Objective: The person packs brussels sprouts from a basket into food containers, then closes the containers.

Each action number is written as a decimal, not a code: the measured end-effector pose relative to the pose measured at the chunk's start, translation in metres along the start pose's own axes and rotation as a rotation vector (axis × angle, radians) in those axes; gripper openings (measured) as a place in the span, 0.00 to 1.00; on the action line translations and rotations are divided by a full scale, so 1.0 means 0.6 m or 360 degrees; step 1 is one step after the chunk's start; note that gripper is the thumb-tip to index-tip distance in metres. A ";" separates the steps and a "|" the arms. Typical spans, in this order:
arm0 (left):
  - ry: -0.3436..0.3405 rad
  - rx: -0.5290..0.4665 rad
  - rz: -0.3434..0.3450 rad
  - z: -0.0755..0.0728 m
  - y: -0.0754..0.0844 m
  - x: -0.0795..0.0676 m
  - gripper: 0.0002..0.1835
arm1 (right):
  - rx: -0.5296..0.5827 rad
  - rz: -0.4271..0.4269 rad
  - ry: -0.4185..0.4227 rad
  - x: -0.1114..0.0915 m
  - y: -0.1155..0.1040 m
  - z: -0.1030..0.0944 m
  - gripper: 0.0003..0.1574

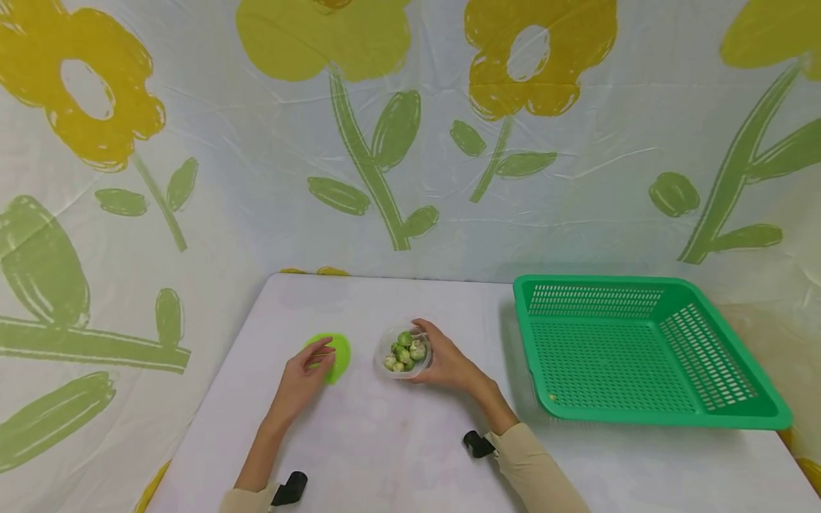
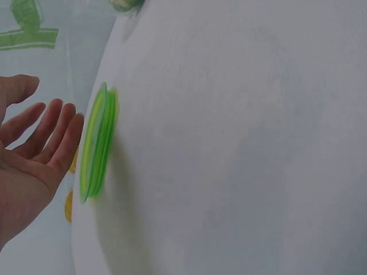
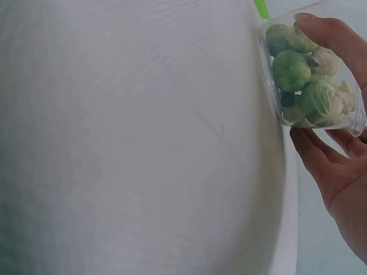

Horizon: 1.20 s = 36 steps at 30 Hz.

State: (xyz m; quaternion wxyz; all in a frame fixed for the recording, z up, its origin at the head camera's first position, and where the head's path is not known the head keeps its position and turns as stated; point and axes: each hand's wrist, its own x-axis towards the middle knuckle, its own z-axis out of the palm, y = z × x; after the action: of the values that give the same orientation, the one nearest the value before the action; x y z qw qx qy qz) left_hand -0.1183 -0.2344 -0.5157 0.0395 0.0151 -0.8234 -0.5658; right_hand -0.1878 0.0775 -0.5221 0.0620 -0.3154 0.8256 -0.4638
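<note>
A clear round plastic container (image 1: 383,354) holds several Brussels sprouts (image 1: 403,353) near the middle of the table. My right hand (image 1: 449,362) grips it from the right, thumb and fingers on opposite sides of its wall. In the right wrist view the sprouts (image 3: 291,71) show through the clear side. To the left, a bright green round lid (image 1: 341,356) lies flat on the table. My left hand (image 1: 305,377) hovers over the lid's left part, fingers loosely bent and holding nothing. The left wrist view shows the fingertips a little above the lid (image 2: 98,143).
A large green perforated basket (image 1: 603,356) stands on the right side of the white table (image 1: 385,456). Behind the table hangs a cloth (image 1: 256,142) printed with yellow flowers. Each wrist wears a small black camera.
</note>
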 end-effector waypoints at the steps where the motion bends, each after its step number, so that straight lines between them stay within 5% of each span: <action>1: 0.0024 0.0008 -0.0001 -0.004 -0.001 -0.002 0.22 | 0.0000 0.0006 -0.0001 0.000 0.000 0.000 0.68; 20: 0.0371 0.0294 -0.0175 -0.051 -0.029 -0.022 0.19 | 0.0027 0.0073 -0.0008 0.002 0.001 0.002 0.69; 36: 0.0337 0.0412 -0.0257 -0.055 -0.045 -0.018 0.20 | 0.0039 0.0101 -0.0012 0.001 -0.003 0.003 0.69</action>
State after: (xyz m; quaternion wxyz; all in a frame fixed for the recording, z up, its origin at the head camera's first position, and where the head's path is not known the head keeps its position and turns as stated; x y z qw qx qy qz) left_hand -0.1056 -0.2738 -0.5296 0.0782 0.1456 -0.8767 -0.4517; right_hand -0.1867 0.0754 -0.5213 0.0837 -0.2900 0.8293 -0.4703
